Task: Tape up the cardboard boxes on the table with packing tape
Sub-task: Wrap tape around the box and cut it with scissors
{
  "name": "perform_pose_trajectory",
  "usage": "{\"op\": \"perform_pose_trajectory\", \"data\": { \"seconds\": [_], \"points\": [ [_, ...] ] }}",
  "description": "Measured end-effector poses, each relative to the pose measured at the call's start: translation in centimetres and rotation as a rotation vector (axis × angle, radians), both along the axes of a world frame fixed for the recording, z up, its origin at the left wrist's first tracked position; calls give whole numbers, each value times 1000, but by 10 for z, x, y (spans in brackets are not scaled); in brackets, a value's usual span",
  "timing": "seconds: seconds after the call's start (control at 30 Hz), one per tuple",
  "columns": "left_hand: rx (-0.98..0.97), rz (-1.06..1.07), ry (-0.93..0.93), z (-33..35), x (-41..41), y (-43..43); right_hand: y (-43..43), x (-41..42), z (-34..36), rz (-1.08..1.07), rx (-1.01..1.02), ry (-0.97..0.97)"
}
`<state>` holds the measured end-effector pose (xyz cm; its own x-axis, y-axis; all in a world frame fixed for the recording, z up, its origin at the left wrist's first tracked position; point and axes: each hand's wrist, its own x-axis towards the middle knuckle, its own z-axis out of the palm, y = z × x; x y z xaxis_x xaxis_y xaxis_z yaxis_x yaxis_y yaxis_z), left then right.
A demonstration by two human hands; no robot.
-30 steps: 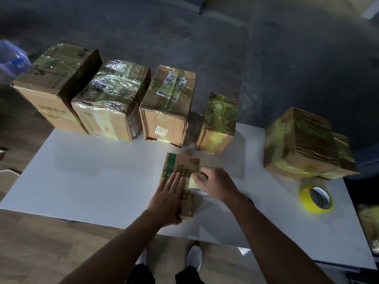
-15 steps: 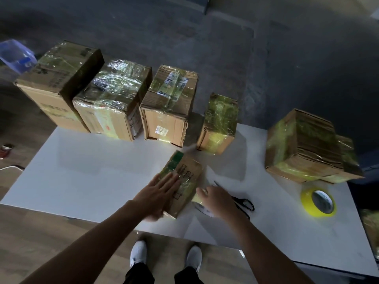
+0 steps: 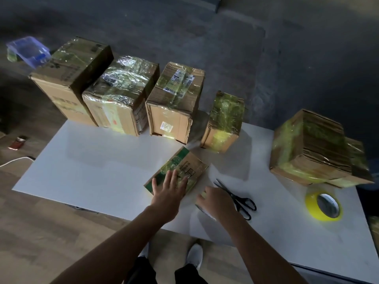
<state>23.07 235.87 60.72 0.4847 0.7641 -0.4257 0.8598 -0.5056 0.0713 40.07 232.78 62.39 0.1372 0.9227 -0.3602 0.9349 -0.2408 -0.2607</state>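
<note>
You have a smooth, matt white table (image 3: 92, 165) before you, and the row of boxes (image 3: 168, 111) on it is brown cardboard under crinkled, glossy yellowish tape that catches the light. The flat box (image 3: 190, 165) nearest you is printed cardboard under the same shiny film. The scissors (image 3: 238, 198) have black plastic handles, the yellow tape roll (image 3: 310, 203) is glossy, and the floor (image 3: 41, 232) at your feet shows matt wood grain.

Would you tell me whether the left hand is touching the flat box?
Touching: the head view shows the left hand spread on the flat box.
</note>
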Motion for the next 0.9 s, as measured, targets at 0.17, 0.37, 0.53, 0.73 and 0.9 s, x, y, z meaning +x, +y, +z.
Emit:
{"op": "perform_pose_trajectory", "data": {
  "seconds": [0.17,0.37,0.53,0.73,0.9],
  "points": [
    [31,-26,-25,-5,-4,-1,-11,2,-5,-35,11,81],
    [115,-140,11,-2,-20,15,-3,4,2,-90,-56,250],
    [134,-81,41,7,-5,11,-4,31,1,-213,89,131],
    [174,-45,-67,5,9,-4,-31,83,-15,-197,-144,-273],
    [167,-43,-148,6,14,-11,-43,99,-27,-150,-154,-323]
  ]
}}
